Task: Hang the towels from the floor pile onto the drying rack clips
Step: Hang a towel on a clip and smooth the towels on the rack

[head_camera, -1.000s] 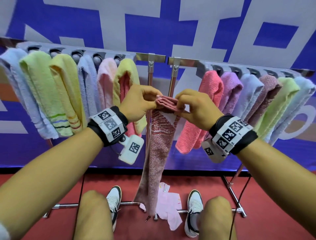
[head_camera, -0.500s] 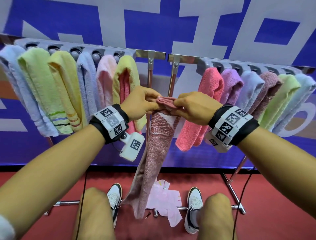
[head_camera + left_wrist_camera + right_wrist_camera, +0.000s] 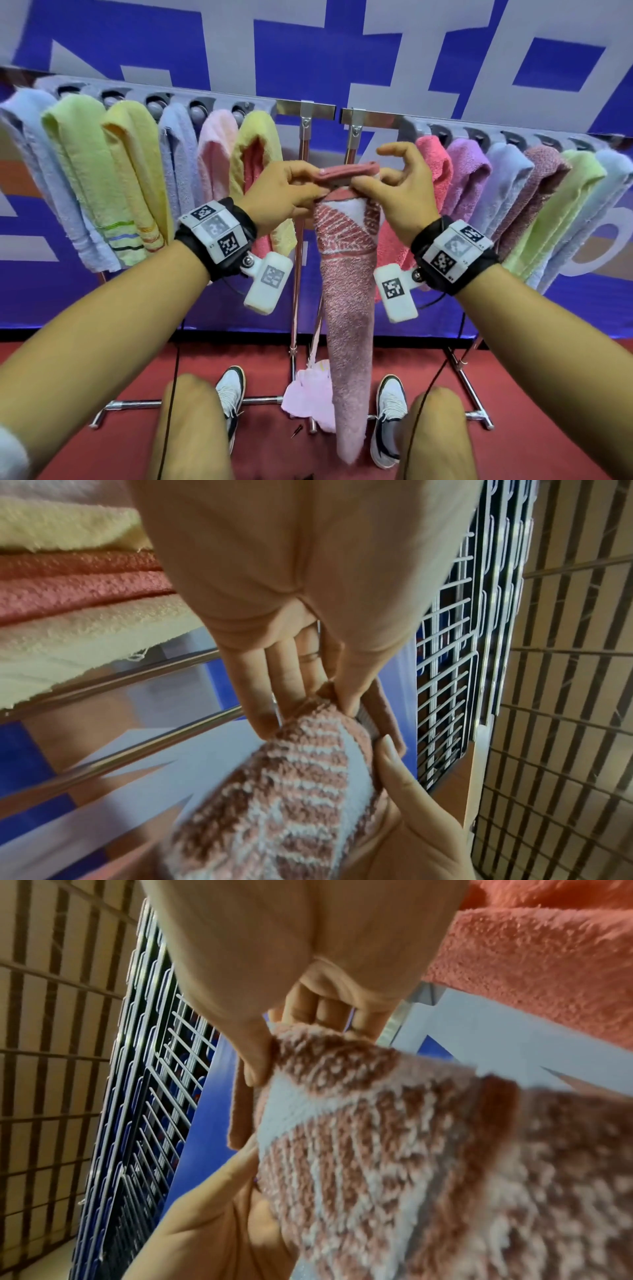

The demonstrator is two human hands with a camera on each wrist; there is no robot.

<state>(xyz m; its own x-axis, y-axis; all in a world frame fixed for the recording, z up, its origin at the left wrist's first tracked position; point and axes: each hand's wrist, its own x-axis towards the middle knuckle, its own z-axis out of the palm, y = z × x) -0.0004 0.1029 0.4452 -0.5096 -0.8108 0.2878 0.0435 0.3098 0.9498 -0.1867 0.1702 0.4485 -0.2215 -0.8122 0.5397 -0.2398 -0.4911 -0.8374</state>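
Observation:
A dusty-pink towel with a white pattern (image 3: 346, 281) hangs down in front of me, its folded top edge bunched between both hands. My left hand (image 3: 291, 193) pinches the left end of that edge, thumb and fingers curled on it. My right hand (image 3: 394, 192) holds the right end between thumb and lower fingers, with the index finger lifted. The towel (image 3: 291, 785) shows up close in the left wrist view and again as the towel (image 3: 428, 1150) in the right wrist view. Both hands sit just below the gap between the two rack bars (image 3: 337, 111).
Several coloured towels hang from the left rack clips (image 3: 137, 178) and from the right rack clips (image 3: 513, 192). A pale pink towel (image 3: 310, 394) lies on the red floor between my shoes (image 3: 233, 397). Rack legs (image 3: 469, 387) stand on the floor.
Both hands have risen with the towel's top edge toward the rack bar. My right index finger has lifted off the towel, and the hanging end has swung back to the right.

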